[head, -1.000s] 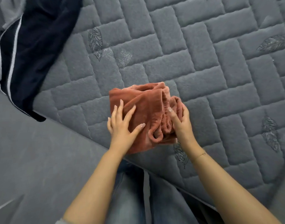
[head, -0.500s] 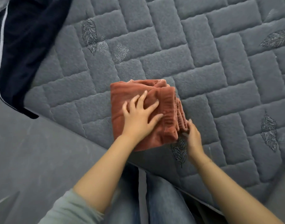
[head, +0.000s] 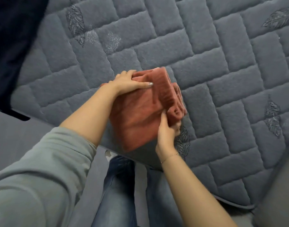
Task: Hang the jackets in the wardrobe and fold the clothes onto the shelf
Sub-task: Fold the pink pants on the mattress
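A folded rust-red garment (head: 140, 115) is lifted off the grey quilted bed cover (head: 206, 71), tilted, near the bed's front edge. My left hand (head: 127, 82) grips its far left edge, thumb lying across the top and fingers curled over the far side. My right hand (head: 166, 130) grips the near right corner from below, with its fingers tucked under the bundled folds. Both hands hold the same garment between them.
A dark navy jacket (head: 11, 51) lies on the bed at the upper left. The grey bed frame side (head: 17, 140) runs along the lower left. My legs in blue jeans (head: 122, 190) stand against the bed's edge.
My left hand moved from pressing flat on top of the garment to gripping its far left edge. The garment rose off the bed and tilted. My right hand slid under its right corner.
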`<state>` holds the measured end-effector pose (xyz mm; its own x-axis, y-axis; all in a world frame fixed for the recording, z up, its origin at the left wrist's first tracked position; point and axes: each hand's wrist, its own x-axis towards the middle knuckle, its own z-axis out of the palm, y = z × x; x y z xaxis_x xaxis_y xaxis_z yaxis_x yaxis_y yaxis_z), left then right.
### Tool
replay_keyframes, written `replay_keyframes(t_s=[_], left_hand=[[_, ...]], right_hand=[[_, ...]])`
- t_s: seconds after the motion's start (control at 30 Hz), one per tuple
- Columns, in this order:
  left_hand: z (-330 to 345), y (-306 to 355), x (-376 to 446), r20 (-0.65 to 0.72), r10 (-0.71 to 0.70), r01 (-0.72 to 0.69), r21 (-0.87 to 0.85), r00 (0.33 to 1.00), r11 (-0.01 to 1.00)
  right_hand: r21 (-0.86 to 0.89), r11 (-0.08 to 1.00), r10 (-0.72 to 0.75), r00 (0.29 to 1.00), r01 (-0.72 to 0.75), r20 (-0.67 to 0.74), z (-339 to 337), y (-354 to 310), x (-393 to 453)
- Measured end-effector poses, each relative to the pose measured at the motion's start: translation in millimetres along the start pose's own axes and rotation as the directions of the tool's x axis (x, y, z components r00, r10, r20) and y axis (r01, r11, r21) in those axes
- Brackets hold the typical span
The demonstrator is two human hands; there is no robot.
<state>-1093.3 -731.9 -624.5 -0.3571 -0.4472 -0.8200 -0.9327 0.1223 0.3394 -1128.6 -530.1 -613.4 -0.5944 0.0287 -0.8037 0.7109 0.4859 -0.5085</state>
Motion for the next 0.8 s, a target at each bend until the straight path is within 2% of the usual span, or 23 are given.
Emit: replay_keyframes(t_s=[0.07, 0.13, 0.2, 0.27, 0.33, 0.4, 0.47, 0.57, 0.67, 0.73, 0.8], left_hand=[[0.8, -4.9, -8.2, 0.045, -0.060, 0.065, -0.098, 0.997, 0.993], [6.6, -18.7, -22.3, 0.071, -0.113, 0.127, -0.261, 0.991, 0.957], [25.3, -38.1, -38.9, 0.053, -0.169, 0.175, -0.436, 0.984, 0.883], [54.8, -54.1, -52.0, 0.029, -0.179, 0.163, -0.584, 0.983, 0.795], [79.5, -62.4, -59.8, 0.036, -0.137, 0.122, -0.712, 0.990, 0.692], [93.1, -66.9, -62.5, 0.050, -0.075, 0.084, -0.812, 0.996, 0.578], [98.2, -68.0, -65.2, 0.050, -0.059, 0.073, -0.861, 0.997, 0.504], [99.7, -60.6, -71.2, -0.001, -0.047, 0.021, -0.880, 0.999, 0.474], [94.9, -51.5, -85.6, -0.114, -0.070, -0.067, -0.878, 0.991, 0.474], [85.1, -56.4, -106.0, -0.170, -0.100, -0.110, -0.892, 0.980, 0.439], [68.5, -66.6, -138.0, -0.204, -0.095, -0.157, -0.919, 0.974, 0.361]], right_hand=[[-0.043, 0.982, -0.185, 0.983, 0.186, 0.017, -4.1, -10.6, 13.0], [-0.167, 0.898, -0.392, 0.912, 0.407, 0.118, -20.5, -21.9, 30.9], [-0.330, 0.772, -0.450, 0.834, 0.543, 0.319, -35.4, -45.1, 57.6], [-0.456, 0.643, -0.421, 0.781, 0.615, 0.460, -44.8, -66.0, 82.3], [-0.503, 0.610, -0.431, 0.789, 0.612, 0.438, -48.3, -69.3, 95.2], [-0.472, 0.721, -0.342, 0.853, 0.507, 0.394, -49.8, -58.9, 96.9], [-0.404, 0.829, -0.201, 0.880, 0.387, 0.431, -51.7, -48.1, 94.2], [-0.319, 0.914, -0.062, 0.864, 0.250, 0.499, -52.6, -54.0, 93.8], [-0.367, 0.924, 0.123, 0.823, 0.109, 0.554, -57.2, -63.4, 81.7], [-0.375, 0.917, 0.103, 0.822, 0.140, 0.560, -58.0, -68.3, 63.1], [-0.317, 0.909, -0.034, 0.807, 0.270, 0.590, -56.2, -78.8, 28.3]])
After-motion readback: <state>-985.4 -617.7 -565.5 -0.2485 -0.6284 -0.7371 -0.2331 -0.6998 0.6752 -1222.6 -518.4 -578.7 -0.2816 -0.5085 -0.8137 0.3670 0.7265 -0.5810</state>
